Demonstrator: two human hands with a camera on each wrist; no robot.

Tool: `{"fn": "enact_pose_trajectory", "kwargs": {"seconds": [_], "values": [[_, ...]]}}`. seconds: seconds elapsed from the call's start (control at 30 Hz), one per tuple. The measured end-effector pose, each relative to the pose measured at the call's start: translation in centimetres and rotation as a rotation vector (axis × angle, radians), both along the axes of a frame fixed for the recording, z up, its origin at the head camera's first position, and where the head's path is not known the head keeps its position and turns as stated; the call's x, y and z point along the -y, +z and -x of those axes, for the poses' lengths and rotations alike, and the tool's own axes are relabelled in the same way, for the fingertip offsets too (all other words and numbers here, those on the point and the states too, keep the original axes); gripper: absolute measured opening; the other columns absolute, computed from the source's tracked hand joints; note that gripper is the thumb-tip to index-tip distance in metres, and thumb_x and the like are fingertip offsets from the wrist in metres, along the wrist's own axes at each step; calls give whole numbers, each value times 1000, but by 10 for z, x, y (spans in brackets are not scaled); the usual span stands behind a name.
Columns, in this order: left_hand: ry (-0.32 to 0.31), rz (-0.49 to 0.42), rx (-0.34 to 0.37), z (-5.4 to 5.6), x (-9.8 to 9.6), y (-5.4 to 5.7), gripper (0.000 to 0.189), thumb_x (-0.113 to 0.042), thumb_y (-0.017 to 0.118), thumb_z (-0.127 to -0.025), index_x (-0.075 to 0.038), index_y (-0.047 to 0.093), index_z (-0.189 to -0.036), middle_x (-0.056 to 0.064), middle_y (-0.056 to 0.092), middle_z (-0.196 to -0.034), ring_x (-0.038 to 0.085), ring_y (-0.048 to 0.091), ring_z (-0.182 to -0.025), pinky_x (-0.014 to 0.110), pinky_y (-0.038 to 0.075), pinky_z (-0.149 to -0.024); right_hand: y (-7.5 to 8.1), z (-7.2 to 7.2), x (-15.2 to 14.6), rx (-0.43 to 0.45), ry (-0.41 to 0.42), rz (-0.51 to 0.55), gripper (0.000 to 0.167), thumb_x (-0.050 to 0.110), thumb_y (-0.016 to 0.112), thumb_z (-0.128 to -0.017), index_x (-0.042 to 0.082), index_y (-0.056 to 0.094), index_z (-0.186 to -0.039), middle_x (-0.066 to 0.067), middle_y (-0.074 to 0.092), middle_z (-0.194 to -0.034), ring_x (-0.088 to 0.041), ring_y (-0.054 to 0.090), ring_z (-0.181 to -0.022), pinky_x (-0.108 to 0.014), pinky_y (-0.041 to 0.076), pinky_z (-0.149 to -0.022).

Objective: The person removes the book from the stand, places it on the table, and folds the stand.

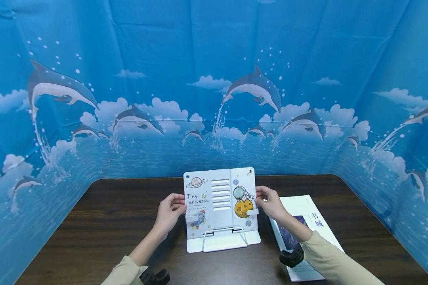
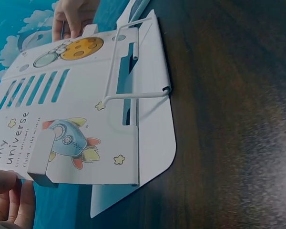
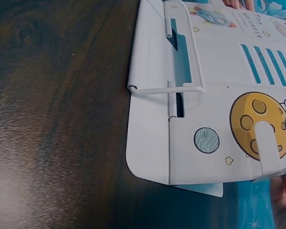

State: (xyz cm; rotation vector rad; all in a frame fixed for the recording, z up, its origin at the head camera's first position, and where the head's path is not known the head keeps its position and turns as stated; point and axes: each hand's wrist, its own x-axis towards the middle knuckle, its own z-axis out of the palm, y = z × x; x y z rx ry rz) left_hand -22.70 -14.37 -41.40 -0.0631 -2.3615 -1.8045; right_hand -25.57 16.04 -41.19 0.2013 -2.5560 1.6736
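Note:
A white book stand [image 1: 221, 221] stands tilted back on the table, printed with "Tiny universe", a rocket, a planet and an astronaut on a yellow moon. Slots run down its middle, and a white wire rest [image 2: 143, 95] sits at its lower front. My left hand [image 1: 171, 211] pinches the stand's left edge beside the rocket, thumb in front. On the opposite side, my right hand [image 1: 271, 202] holds the right edge near the moon, its fingers partly hidden behind the panel. Small white page clips [image 3: 268, 148] fold over both sides.
A white book [image 1: 322, 221] with a dark picture on its cover lies to the right, partly under my right forearm. The dark wood table [image 1: 110, 221] meets a blue dolphin-print curtain [image 1: 164, 79] at the back and sides. Dark bands [image 1: 292, 256] circle both wrists.

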Motion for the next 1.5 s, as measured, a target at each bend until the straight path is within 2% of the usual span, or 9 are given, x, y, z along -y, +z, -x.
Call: {"fn": "enact_pose_trajectory", "kwargs": {"seconds": [0.2, 0.43, 0.67, 0.97, 1.2, 1.5], "values": [[1, -2, 8, -8, -1, 1, 22, 5, 57, -84, 4, 53, -106, 15, 57, -100, 22, 58, -85, 28, 53, -73, 1, 7, 1, 19, 1, 13, 29, -9, 53, -83, -3, 57, -111, -11, 57, -89, -21, 53, -80, -38, 52, -73], [1, -54, 38, -19, -6, 1, 23, 8, 56, -83, 5, 51, -106, 16, 56, -98, 21, 58, -83, 28, 53, -71, 0, 16, 3, 14, -17, 3, 30, -10, 53, -83, -4, 58, -111, -12, 58, -88, -20, 52, -77, -26, 48, -67], [-24, -70, 56, -30, -12, 2, 23, 9, 55, -83, 5, 49, -104, 15, 56, -96, 20, 57, -81, 25, 53, -68, 0, 24, 7, -9, -38, 3, 29, -12, 53, -81, -6, 59, -109, -12, 58, -87, -20, 52, -77, -25, 46, -65], [-49, -109, 63, -39, -16, 1, 23, 9, 55, -83, 7, 47, -104, 15, 55, -94, 19, 57, -80, 26, 53, -67, 1, 28, 9, 12, -51, 26, 29, -11, 53, -82, -5, 59, -110, -13, 58, -90, -20, 52, -80, -25, 46, -69], [-45, -139, 80, -46, -17, 0, 23, 12, 54, -81, 8, 46, -102, 15, 54, -92, 16, 57, -77, 25, 53, -66, 0, 31, 12, 41, -39, 37, 29, -10, 52, -84, -5, 58, -111, -12, 58, -92, -20, 51, -81, -28, 47, -69], [-53, -154, 98, -53, -19, 2, 24, 12, 55, -80, 9, 46, -102, 15, 53, -92, 15, 57, -77, 27, 53, -66, 1, 33, 17, 60, -53, 44, 30, -9, 52, -84, -2, 59, -113, -11, 57, -92, -20, 50, -82, -28, 47, -70]]}}
